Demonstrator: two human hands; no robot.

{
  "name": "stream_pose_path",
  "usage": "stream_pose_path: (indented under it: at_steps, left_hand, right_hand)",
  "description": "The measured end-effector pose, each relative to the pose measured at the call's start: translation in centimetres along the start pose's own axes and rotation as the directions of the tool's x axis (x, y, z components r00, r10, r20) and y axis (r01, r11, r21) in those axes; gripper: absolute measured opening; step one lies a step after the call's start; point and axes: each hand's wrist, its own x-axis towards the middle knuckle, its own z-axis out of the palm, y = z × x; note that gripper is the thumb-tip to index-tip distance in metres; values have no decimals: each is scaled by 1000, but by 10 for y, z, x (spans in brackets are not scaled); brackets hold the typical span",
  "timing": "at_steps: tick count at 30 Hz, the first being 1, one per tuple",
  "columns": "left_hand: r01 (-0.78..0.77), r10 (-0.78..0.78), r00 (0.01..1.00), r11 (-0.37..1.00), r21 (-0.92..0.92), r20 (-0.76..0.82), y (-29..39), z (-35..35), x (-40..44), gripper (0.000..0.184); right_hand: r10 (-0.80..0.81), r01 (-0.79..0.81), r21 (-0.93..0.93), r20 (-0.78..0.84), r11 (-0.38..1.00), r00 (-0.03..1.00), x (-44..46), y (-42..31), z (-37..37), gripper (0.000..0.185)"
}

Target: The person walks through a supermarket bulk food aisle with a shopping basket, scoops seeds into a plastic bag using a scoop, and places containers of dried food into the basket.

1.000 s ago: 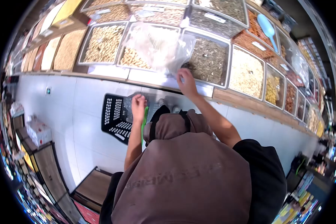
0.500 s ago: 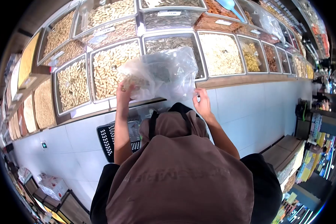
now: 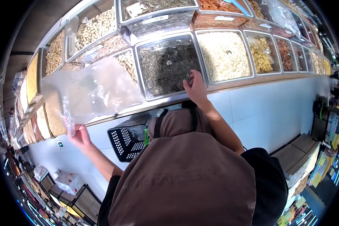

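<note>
My left hand (image 3: 79, 135) is out to the left, fingers closed on the edge of a clear plastic bag (image 3: 105, 88). The bag spreads flat in the air and hides much of the peanut bins behind it. My right hand (image 3: 196, 88) hovers at the front right corner of a lidded bin of striped sunflower seeds (image 3: 164, 71). Its fingers are apart and slightly bent, with nothing seen in them; whether they touch the lid I cannot tell. Peanuts (image 3: 127, 64) show in the bin just left of the seeds.
To the right stand bins of pale flakes (image 3: 226, 56) and yellow dried pieces (image 3: 261, 56). An upper row holds more sunflower seeds (image 3: 154, 4), peanuts (image 3: 98, 28) and a blue scoop (image 3: 237, 5). A black shopping basket (image 3: 126, 141) is below, close to my body.
My left hand has swung left and down, carrying the bag off the sunflower seed bin and stretching it out. My right hand has come up to that bin's corner.
</note>
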Motion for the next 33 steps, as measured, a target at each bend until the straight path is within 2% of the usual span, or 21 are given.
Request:
stream_pose_path:
  at_steps: [1, 3, 4, 5, 6, 7, 8, 9, 10, 11, 13, 15, 17, 21, 23, 25, 27, 28, 30, 31, 33]
  left_hand:
    - [-30, 29, 999, 999, 24, 37, 5, 27, -8, 56]
    - [-95, 88, 990, 993, 66, 110, 14, 82, -24, 54]
    - [-170, 198, 977, 950, 261, -84, -17, 152, -40, 50]
    - [-195, 333, 908, 871, 450, -252, -36, 190, -49, 47]
    - [-179, 281, 946, 867, 464, -161, -35, 154, -44, 33]
    - [-172, 248, 967, 809, 562, -63, -54, 157, -47, 24]
    - [-55, 205, 963, 787, 614, -177, -82, 174, -54, 19]
    - [-41, 190, 975, 662, 748, -114, -113, 171, -55, 11]
    - [197, 299, 867, 528, 826, -398, -154, 196, -63, 15]
    - [76, 101, 984, 516, 853, -149, -179, 180, -65, 24]
    - [204, -21, 975, 479, 854, -222, -234, 154, -67, 33]
    - [100, 75, 990, 234, 967, -121, -264, 131, -75, 39]
    - [135, 190, 970, 114, 984, -155, -271, 119, -83, 35]
    - [137, 246, 945, 306, 942, -217, -252, 95, -75, 31]
    - [153, 193, 953, 358, 921, -233, -254, 84, -65, 33]
    - [189, 125, 968, 209, 959, -218, -260, 76, -55, 34]
    - [199, 179, 966, -57, 978, -187, -275, 77, -55, 34]
    - [171, 218, 966, -120, 978, -142, -288, 67, -54, 34]
    - [122, 251, 965, -169, 978, -77, -311, 64, -57, 35]
    - [119, 235, 969, -151, 981, -81, -319, 67, -57, 35]
    - [244, 325, 938, -380, 892, -119, -329, 68, -55, 37]
  right_hand:
    - [-11, 11, 14, 12, 1000, 1000, 15, -3, 6, 53]
    - [-151, 179, -235, 133, 955, 980, 40, -9, 16, 55]
    - [-213, 248, -285, 151, 926, 965, 54, -9, 24, 57]
    - [-233, 271, -273, 164, 923, 959, 69, -11, 31, 57]
    - [-205, 285, -290, 277, 914, 939, 82, -14, 38, 54]
    - [-173, 303, -308, 385, 902, 907, 93, -17, 43, 52]
    - [-307, 406, -273, 340, 872, 889, 101, -14, 51, 44]
    - [-329, 430, -262, 353, 864, 876, 106, -17, 50, 44]
    - [-323, 451, -267, 411, 851, 853, 113, -23, 48, 40]
    - [-315, 472, -272, 465, 838, 827, 119, -28, 48, 36]
    - [-287, 478, -320, 494, 818, 821, 127, -34, 47, 33]
    - [-286, 518, -302, 567, 800, 773, 130, -33, 40, 33]
    - [-311, 521, -274, 552, 808, 773, 130, -30, 38, 34]
    - [-388, 559, -238, 509, 794, 768, 117, -50, 20, 28]
    - [-409, 524, -174, 445, 834, 797, 104, -55, 8, 21]
    - [-494, 542, -104, 297, 834, 817, 91, -60, -13, 20]
    - [-474, 498, -33, 255, 867, 843, 90, -66, -38, 21]
    - [-464, 488, -41, 253, 872, 849, 92, -71, -51, 21]
    - [-310, 284, 137, 243, 949, 919, 100, -77, -82, 23]
    - [-302, 283, 113, 239, 953, 923, 106, -77, -97, 23]
    - [-198, 203, 7, 267, 979, 943, 120, -77, -127, 24]
